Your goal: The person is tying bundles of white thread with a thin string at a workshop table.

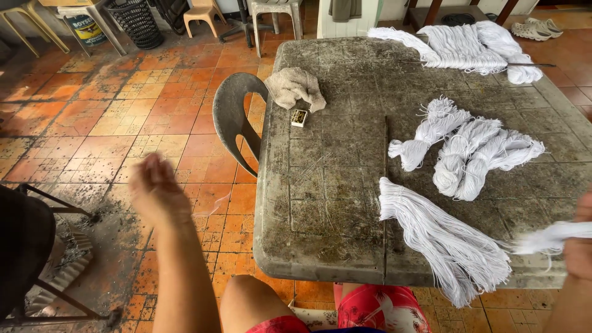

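Two bare hands frame a seated person's view from above, knees in red patterned shorts (376, 311) at the bottom edge. At far left, a dark metal stand (37, 259) sits on orange floor tiles (123, 117) dusted with ash. The left hand (157, 191) is raised over the floor, well apart from the desk, blurred, fingers loosely curled and holding nothing. Next comes a grey plastic chair (234, 120) pushed against the worn grey desk (333, 203), where a beige cloth (296, 88) lies beside a small matchbox (299, 118). Further right lie white string bundles: a large heap (462, 46) at the far edge, knotted hanks (468, 154) mid-desk, and a loose fanned bundle (444, 240) overhanging the near edge. At far right, the right hand (579, 246) (mostly cut off by the frame) grips a white strand bunch (549, 237) just above the desk. Keeping that bunch taut and clear of the loose bundle would likely prevent tangling.
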